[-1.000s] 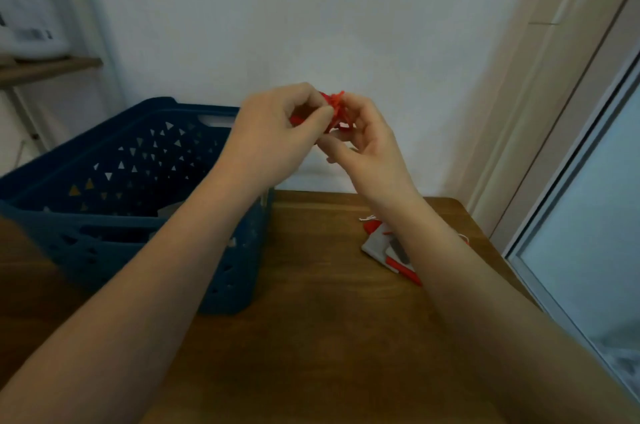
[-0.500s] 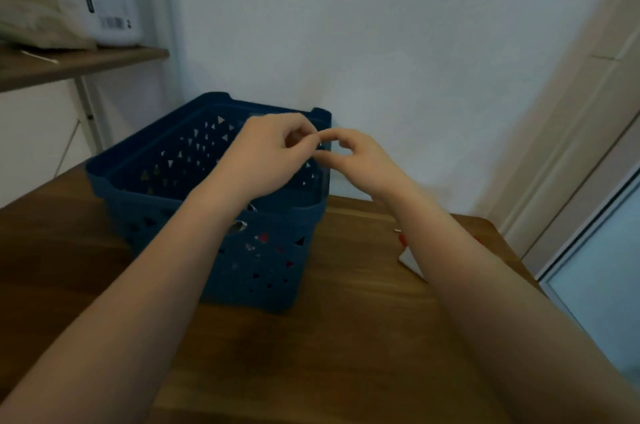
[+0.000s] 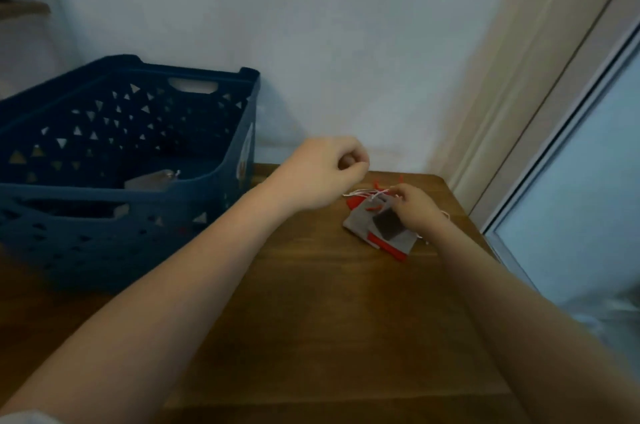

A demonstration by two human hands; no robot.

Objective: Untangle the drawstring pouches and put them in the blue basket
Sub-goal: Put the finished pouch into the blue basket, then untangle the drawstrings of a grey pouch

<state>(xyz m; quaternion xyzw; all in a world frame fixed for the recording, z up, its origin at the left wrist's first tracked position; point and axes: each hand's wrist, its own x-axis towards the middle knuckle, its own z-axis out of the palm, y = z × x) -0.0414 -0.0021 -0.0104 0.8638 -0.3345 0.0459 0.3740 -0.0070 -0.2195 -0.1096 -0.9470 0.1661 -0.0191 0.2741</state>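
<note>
one grey pouch (image 3: pixel 149 181) already down in the blue basket (image 3: pixel 194 195) at left of frame, tangled pile of pouches (image 3: pixel 375 227) still left at centre right on the table (image 3: pixel 329 319), right hand (image 3: pixel 415 212) curled onto its strings, left hand (image 3: pixel 322 174) loosely fisted, seemingly empty, just upper left of it.

Basket (image 3: pixel 239 146) sits left on the table (image 3: pixel 329 319) — tangled pouches (image 3: pixel 377 227) right, near the wall (image 3: pixel 346 42).
</note>
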